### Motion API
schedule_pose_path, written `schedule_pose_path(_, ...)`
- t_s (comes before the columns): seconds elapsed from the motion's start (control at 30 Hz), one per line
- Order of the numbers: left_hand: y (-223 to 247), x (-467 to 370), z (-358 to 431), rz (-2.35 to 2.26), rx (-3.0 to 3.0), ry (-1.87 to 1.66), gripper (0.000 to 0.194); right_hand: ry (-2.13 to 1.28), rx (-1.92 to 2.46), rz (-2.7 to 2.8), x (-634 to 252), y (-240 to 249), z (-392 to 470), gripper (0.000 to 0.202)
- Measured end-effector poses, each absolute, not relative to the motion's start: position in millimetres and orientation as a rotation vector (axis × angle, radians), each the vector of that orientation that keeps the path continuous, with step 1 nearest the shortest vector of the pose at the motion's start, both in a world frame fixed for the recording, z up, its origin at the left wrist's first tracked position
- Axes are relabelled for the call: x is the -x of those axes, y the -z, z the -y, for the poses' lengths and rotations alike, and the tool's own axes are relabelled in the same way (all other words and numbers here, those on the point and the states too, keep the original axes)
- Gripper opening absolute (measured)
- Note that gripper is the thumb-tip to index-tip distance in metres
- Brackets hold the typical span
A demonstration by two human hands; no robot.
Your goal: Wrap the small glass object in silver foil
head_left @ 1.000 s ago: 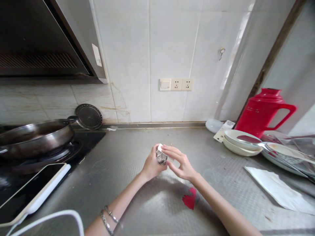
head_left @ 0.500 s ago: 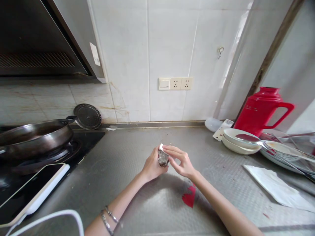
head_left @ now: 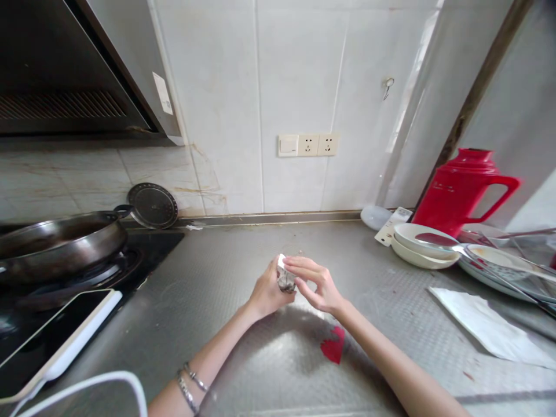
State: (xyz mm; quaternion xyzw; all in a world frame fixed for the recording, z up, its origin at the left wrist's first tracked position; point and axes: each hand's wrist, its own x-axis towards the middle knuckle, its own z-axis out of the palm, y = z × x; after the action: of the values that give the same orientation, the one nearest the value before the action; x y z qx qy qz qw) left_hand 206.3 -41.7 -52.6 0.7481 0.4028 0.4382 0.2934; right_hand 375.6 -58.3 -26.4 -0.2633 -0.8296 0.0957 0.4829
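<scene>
My left hand [head_left: 270,291], with a metal bracelet on its wrist, is wrapped round a small grey, glassy-looking object [head_left: 285,281] above the counter. What kind of object it is, I cannot tell. My right hand [head_left: 319,285] presses a bit of white tissue-like material [head_left: 281,262] to the object's upper edge with its fingertips. The fingers of both hands hide much of the object. Below the right wrist, a ragged red patch [head_left: 333,346] lies on the metal counter [head_left: 230,359].
On the left, a pan [head_left: 65,240] sits on the stove, near a phone [head_left: 61,333] with a white cable [head_left: 117,376]. At right stand a red thermos jug [head_left: 463,188], stacked white bowls [head_left: 423,252] and plates. A white tissue [head_left: 486,324] lies in front of them.
The white material at the object's top edge shows slightly more, and the fingers have shifted a little. The whole view has moved slightly. Both hands keep their hold.
</scene>
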Motion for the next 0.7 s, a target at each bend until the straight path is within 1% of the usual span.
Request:
schedule_pose_path(0.07, 52.4, -207.4, 43.4, -1.058, -2.048, -1.151, 0.077, -0.255, 0.662, 2.031, -374.9, 26.5, 57.3, 0.034)
schedule_pose_path(0.17, 52.6, -207.1, 44.3, -1.076, -2.054, -1.169, 0.084, -0.329, 0.778, 1.972, -376.8, 27.4, 53.0, 0.034)
schedule_pose_path(0.23, 52.0, -206.1, 43.7, -1.096, -2.025, -1.191, 0.086, -0.367, 0.834, 1.921, -378.7, 27.8, 50.7, 0.034)
schedule_pose_path(0.4, 48.5, -205.0, 41.3, -1.111, -1.947, -1.203, 0.077, -0.298, 0.769, 1.94, -378.7, 26.9, 53.5, 0.033)
schedule_pose_path(0.53, 46.9, -206.2, 42.4, -1.064, -1.945, -1.195, 0.068, -0.236, 0.667, 2.044, -374.6, 26.1, 57.3, 0.038)
schedule_pose_path(0.7, 47.4, -206.5, 42.9, -1.092, -1.929, -1.181, 0.077, -0.365, 0.831, 1.993, -374.6, 29.0, 52.1, 0.039)
